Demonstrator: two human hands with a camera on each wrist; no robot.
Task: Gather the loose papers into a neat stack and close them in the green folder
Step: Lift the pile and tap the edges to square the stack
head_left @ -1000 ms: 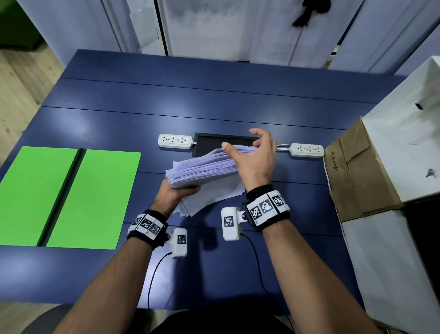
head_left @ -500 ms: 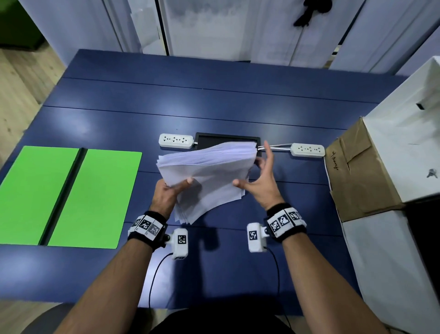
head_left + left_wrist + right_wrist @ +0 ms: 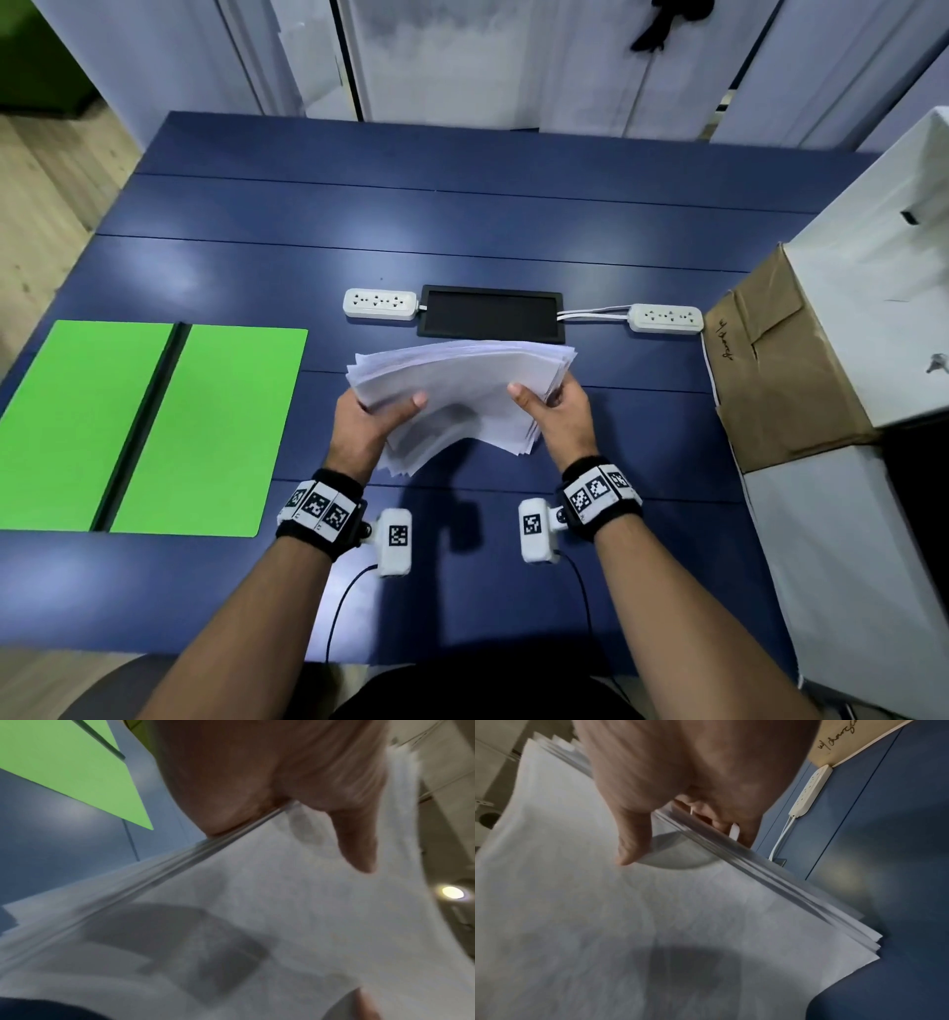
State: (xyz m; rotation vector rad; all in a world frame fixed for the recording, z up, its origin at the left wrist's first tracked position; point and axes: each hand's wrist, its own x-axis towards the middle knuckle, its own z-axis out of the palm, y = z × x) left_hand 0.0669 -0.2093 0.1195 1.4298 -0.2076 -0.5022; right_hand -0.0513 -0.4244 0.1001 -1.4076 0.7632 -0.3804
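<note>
A thick stack of white papers [image 3: 462, 390] is held above the blue table [image 3: 462, 216], tilted with its far edge raised and its sheets fanned unevenly. My left hand [image 3: 377, 416] grips the stack's left edge, thumb on top. My right hand [image 3: 552, 408] grips the right edge, thumb on top and fingers underneath. The wrist views show the papers [image 3: 257, 923] under the left thumb and the papers [image 3: 603, 902] pinched by the right hand. The green folder [image 3: 144, 426] lies open and flat at the table's left, also seen as the folder [image 3: 64, 766] in the left wrist view.
Two white power strips [image 3: 380, 303] [image 3: 665, 317] flank a black tray [image 3: 490, 313] behind the papers. A brown cardboard box [image 3: 770, 370] and white boxes [image 3: 873, 267] stand at the right edge. Cables run from both wrist cameras toward me.
My right hand came off the top of the stack and took hold of its right edge. The papers tipped up and now hang between both hands, squarer to me.
</note>
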